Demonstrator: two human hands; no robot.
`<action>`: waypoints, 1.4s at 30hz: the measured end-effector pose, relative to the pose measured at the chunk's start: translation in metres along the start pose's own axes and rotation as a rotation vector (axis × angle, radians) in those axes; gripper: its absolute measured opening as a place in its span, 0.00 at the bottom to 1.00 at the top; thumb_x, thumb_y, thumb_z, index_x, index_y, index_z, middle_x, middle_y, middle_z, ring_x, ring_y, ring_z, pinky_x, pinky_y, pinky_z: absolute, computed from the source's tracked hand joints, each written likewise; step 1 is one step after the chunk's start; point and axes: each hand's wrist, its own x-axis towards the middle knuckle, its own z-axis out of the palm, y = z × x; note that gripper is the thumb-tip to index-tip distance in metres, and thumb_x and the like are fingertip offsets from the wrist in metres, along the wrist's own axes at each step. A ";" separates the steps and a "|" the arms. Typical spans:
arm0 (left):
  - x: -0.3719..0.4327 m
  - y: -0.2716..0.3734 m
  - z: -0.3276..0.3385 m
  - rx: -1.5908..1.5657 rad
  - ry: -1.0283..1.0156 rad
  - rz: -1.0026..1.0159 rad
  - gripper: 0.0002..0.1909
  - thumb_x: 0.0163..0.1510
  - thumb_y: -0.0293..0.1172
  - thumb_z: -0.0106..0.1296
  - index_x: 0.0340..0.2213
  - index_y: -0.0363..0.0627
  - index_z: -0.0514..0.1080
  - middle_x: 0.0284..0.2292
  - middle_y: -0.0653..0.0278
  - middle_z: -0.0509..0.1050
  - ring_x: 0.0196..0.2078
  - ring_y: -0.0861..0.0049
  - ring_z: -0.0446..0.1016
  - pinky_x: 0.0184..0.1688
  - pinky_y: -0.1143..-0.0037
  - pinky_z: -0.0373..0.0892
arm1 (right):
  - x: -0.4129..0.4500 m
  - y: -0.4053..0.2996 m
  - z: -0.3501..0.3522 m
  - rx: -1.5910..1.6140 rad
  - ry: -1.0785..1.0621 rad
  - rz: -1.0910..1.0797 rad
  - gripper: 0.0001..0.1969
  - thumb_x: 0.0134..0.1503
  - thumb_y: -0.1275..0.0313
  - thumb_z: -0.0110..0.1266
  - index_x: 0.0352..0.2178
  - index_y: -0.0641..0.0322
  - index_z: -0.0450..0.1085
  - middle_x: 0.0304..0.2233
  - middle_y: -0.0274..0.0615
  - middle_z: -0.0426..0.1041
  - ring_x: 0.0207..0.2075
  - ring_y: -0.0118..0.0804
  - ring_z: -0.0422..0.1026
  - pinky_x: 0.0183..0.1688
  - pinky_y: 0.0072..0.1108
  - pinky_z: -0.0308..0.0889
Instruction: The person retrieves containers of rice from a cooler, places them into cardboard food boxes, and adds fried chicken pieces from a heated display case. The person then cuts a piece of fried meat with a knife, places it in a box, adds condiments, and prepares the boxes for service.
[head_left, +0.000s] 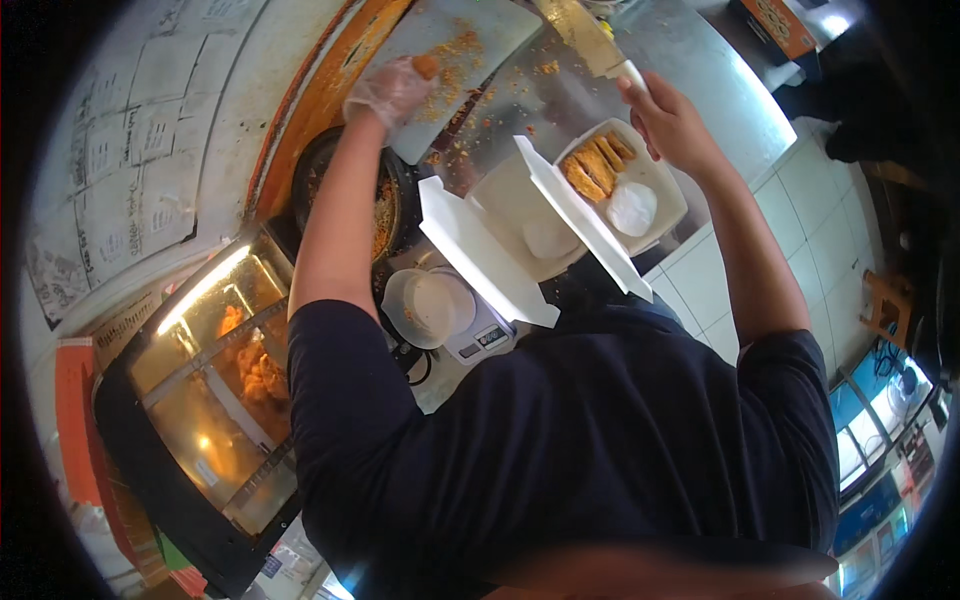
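My left hand (390, 94), in a clear plastic glove, is over a pale cutting board (502, 34) strewn with crumbs. At its fingertips is a small golden-brown piece of fried food (425, 67). My right hand (667, 120) is bare and grips the white handle of a cleaver (581, 34), whose broad blade is smeared with grease and crumbs. Just below that hand sits an open white takeaway box (671, 214) holding a sliced breaded cutlet (592, 171) and a rounded white portion (631, 208). Beside it, a second open box (499, 187) contains another white mound (550, 238).
A dark round pan (311, 161) with crumbs lies under my left forearm. Nearer me, a plastic bowl (420, 307) rests by a digital scale (480, 334). A lit glass food warmer (202, 405) with fried pieces stands at left. Crumbs dot the metal counter (675, 52).
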 end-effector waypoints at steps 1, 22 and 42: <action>0.007 0.008 0.002 0.103 0.007 0.034 0.33 0.53 0.55 0.48 0.52 0.45 0.66 0.49 0.42 0.69 0.52 0.55 0.69 0.52 0.64 0.66 | 0.013 0.000 0.004 -0.178 0.032 -0.076 0.26 0.61 0.48 0.42 0.31 0.65 0.66 0.21 0.40 0.66 0.23 0.33 0.67 0.28 0.28 0.66; 0.029 -0.013 0.021 0.485 0.206 0.184 0.28 0.60 0.39 0.34 0.61 0.51 0.52 0.63 0.63 0.52 0.65 0.69 0.51 0.65 0.66 0.48 | 0.073 -0.022 0.108 -0.658 -0.072 -0.107 0.17 0.62 0.59 0.40 0.38 0.65 0.63 0.31 0.58 0.74 0.35 0.59 0.74 0.37 0.43 0.68; 0.037 -0.041 0.054 0.320 0.200 0.308 0.25 0.59 0.35 0.37 0.58 0.44 0.57 0.60 0.58 0.58 0.62 0.67 0.56 0.64 0.66 0.51 | 0.081 -0.002 0.134 -0.741 -0.125 -0.114 0.19 0.63 0.58 0.39 0.37 0.68 0.62 0.27 0.57 0.75 0.32 0.58 0.74 0.35 0.42 0.68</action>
